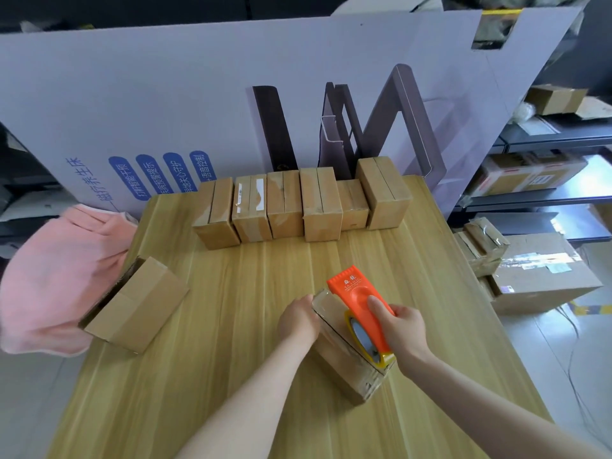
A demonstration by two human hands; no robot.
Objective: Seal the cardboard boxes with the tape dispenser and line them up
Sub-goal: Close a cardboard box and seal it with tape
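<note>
A small cardboard box (pixel 351 369) lies on the wooden table (pixel 231 326) in front of me. My right hand (pixel 402 326) grips the orange tape dispenser (pixel 359 303), which rests on top of that box with its yellow-cored tape roll (pixel 364 339) at the near end. My left hand (pixel 299 318) holds the box's far left corner. Several brown boxes (pixel 298 203) stand side by side in a row at the table's far edge. One more box (pixel 135 303) lies at an angle at the table's left edge.
A large pale printed cardboard sheet (pixel 231 94) stands upright behind the row. A pink cloth (pixel 56 276) lies off the table's left edge beside the angled box. Shelves and big cartons (pixel 536 276) fill the right side.
</note>
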